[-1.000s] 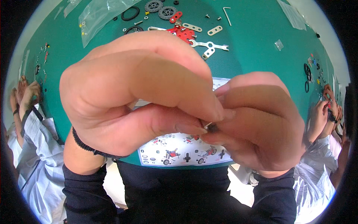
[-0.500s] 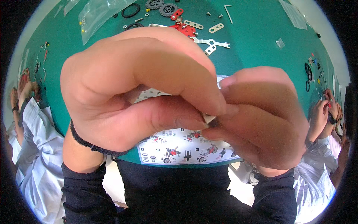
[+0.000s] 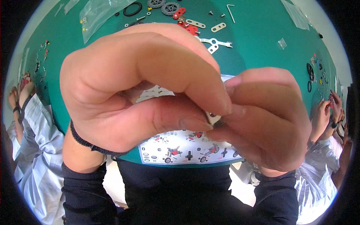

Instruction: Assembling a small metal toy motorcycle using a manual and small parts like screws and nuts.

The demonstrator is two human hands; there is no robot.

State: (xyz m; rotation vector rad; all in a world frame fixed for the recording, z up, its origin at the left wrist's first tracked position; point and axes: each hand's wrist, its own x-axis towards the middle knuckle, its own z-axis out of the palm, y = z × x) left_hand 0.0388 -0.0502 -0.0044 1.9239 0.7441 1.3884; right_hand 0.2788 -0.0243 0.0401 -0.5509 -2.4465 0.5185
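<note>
Close to the camera, my left hand (image 3: 138, 78) pinches a small pale metal piece (image 3: 214, 119) between thumb and forefinger. A dark hole or screw shows on the piece, and most of it is covered by fingers. From the right, my right hand (image 3: 266, 116) meets it, its curled fingertips closed on the same piece. Whatever else those fingertips hold is hidden. Under both hands lies a printed instruction sheet (image 3: 180, 156) with small drawings of a model motorcycle.
Beyond my hands lie a silver wrench (image 3: 221, 44), a red perforated plate (image 3: 192, 29), pale slotted strips (image 3: 195, 23), grey wheels (image 3: 170, 8), a black ring (image 3: 132, 9), a hex key (image 3: 230, 14) and a clear bag (image 3: 95, 18). Other people's hands (image 3: 326, 112) work at both sides.
The fingertips and the pinched piece have moved slightly right, and a little more of the piece's face shows. Both hands keep their grip.
</note>
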